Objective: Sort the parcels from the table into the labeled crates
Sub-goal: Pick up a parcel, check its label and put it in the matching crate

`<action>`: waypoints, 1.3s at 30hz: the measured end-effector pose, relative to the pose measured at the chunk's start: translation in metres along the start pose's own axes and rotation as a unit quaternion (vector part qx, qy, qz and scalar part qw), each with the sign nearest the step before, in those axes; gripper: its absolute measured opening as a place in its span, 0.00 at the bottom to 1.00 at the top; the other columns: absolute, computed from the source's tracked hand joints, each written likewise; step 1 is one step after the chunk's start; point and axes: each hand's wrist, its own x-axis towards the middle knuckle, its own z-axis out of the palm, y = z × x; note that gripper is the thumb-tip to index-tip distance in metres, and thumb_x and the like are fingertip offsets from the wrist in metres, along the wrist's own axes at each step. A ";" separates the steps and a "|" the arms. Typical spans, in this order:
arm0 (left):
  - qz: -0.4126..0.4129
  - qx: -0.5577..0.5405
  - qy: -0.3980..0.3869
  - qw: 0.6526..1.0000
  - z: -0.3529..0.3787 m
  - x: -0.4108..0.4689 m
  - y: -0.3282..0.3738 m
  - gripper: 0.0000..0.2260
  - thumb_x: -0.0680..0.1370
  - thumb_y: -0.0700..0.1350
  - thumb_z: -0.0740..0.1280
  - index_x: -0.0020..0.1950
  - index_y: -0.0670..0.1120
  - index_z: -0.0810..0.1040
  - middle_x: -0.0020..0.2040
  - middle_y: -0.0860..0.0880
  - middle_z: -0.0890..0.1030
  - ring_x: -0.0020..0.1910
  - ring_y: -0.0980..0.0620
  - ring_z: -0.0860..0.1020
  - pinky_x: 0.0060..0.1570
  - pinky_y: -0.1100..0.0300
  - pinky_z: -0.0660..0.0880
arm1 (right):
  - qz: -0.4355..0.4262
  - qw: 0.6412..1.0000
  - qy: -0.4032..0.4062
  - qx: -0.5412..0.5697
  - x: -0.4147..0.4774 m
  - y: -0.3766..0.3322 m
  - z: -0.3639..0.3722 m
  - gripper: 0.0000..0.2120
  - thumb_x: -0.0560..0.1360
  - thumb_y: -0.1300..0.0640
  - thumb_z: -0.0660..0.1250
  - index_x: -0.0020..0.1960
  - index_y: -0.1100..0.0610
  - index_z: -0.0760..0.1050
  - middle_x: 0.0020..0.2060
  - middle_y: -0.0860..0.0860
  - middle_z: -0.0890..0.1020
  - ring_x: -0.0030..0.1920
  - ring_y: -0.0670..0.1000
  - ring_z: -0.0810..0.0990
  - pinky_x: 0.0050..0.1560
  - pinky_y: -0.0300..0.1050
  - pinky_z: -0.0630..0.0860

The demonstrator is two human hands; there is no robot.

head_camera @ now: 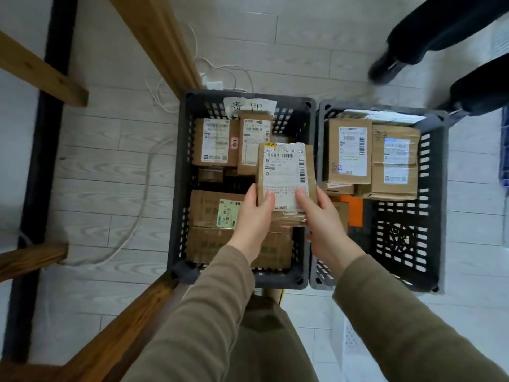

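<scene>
Cardboard parcel (286, 175), label up, over left crate (176, 188) by its right wall. Gripped at near end by left hand (253, 219) and right hand (322, 219), thumbs curled on top, likely for checking against crate's handwritten tag (249, 106).

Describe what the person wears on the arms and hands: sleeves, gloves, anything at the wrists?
The left sleeve and the right sleeve are long, plain and olive-brown, of soft-looking cloth, and they end at the wrists. No print or marking shows on them. The left hand and the right hand are bare: no glove, watch or bracelet is visible.
</scene>
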 end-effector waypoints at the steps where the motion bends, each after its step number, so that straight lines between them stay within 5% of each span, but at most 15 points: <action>1: -0.008 0.005 0.002 1.000 0.002 0.010 -0.006 0.19 0.82 0.48 0.57 0.74 0.52 0.62 0.63 0.53 0.76 0.54 0.61 0.75 0.44 0.67 0.73 | 0.007 1.000 0.006 -0.010 0.010 0.005 -0.002 0.24 0.78 0.50 0.64 0.72 0.48 0.64 0.59 0.49 0.80 0.54 0.49 0.81 0.43 0.43 0.79; 4: -0.022 0.016 0.007 1.000 0.004 0.032 -0.019 0.20 0.82 0.49 0.57 0.75 0.52 0.61 0.64 0.53 0.75 0.54 0.61 0.75 0.42 0.69 0.71 | 0.036 0.999 0.019 -0.025 0.031 0.016 -0.006 0.24 0.78 0.49 0.63 0.72 0.48 0.63 0.59 0.49 0.80 0.54 0.49 0.81 0.45 0.45 0.79; 10: -0.037 0.027 0.000 0.999 0.010 0.065 -0.032 0.19 0.82 0.49 0.57 0.73 0.53 0.63 0.62 0.54 0.76 0.53 0.61 0.76 0.40 0.69 0.72 | 0.040 0.996 0.022 -0.072 0.060 0.019 -0.016 0.19 0.80 0.49 0.59 0.70 0.49 0.65 0.48 0.44 0.79 0.40 0.41 0.77 0.24 0.33 0.72; 13: -0.033 0.033 -0.005 0.999 0.010 0.082 -0.037 0.20 0.82 0.48 0.57 0.74 0.52 0.62 0.64 0.53 0.76 0.59 0.56 0.75 0.49 0.65 0.72 | 0.044 0.996 0.026 -0.074 0.076 0.021 -0.013 0.24 0.80 0.48 0.60 0.74 0.48 0.60 0.57 0.48 0.79 0.48 0.50 0.80 0.35 0.43 0.78; 17: -0.017 0.041 -0.017 0.999 0.008 0.100 -0.042 0.18 0.82 0.47 0.57 0.72 0.52 0.64 0.62 0.55 0.77 0.57 0.60 0.74 0.47 0.70 0.69 | 0.032 0.998 0.053 -0.011 0.094 0.027 -0.006 0.25 0.79 0.53 0.61 0.75 0.50 0.60 0.63 0.51 0.77 0.57 0.52 0.79 0.54 0.53 0.79; 25: -0.024 0.046 -0.021 0.998 0.003 0.138 -0.050 0.17 0.82 0.45 0.57 0.72 0.52 0.65 0.60 0.54 0.78 0.56 0.59 0.76 0.47 0.69 0.71 | 0.013 0.994 0.104 0.017 0.122 0.034 0.006 0.25 0.79 0.55 0.62 0.74 0.50 0.61 0.64 0.51 0.75 0.61 0.53 0.76 0.60 0.54 0.76; 33: -0.021 0.020 -0.016 0.999 -0.003 0.148 -0.061 0.18 0.81 0.51 0.59 0.71 0.50 0.68 0.62 0.53 0.78 0.61 0.55 0.76 0.63 0.54 0.71 | -0.003 0.991 0.133 0.017 0.131 0.049 0.008 0.26 0.78 0.53 0.63 0.74 0.50 0.61 0.64 0.50 0.75 0.61 0.52 0.77 0.59 0.55 0.77; 36: -0.030 -0.015 0.042 0.999 -0.004 0.152 -0.060 0.15 0.82 0.55 0.54 0.58 0.51 0.77 0.56 0.52 0.81 0.57 0.55 0.77 0.63 0.53 0.70 | -0.013 0.991 0.133 0.008 0.130 0.051 0.007 0.26 0.78 0.53 0.64 0.74 0.49 0.61 0.66 0.49 0.74 0.62 0.52 0.76 0.62 0.55 0.75; 37: -0.014 0.016 0.069 0.997 -0.005 0.155 -0.057 0.14 0.83 0.53 0.52 0.54 0.52 0.77 0.54 0.53 0.80 0.56 0.56 0.77 0.63 0.54 0.70 | -0.015 0.991 0.133 0.008 0.130 0.051 0.007 0.26 0.78 0.53 0.64 0.74 0.50 0.61 0.66 0.49 0.74 0.62 0.51 0.76 0.62 0.54 0.74; 39: 0.036 0.158 0.102 0.982 -0.011 0.164 -0.050 0.16 0.83 0.49 0.51 0.65 0.49 0.74 0.64 0.51 0.75 0.64 0.54 0.71 0.68 0.55 0.65 | -0.020 0.991 0.129 0.011 0.130 0.051 0.006 0.26 0.78 0.54 0.64 0.74 0.50 0.62 0.65 0.49 0.74 0.62 0.51 0.76 0.62 0.54 0.75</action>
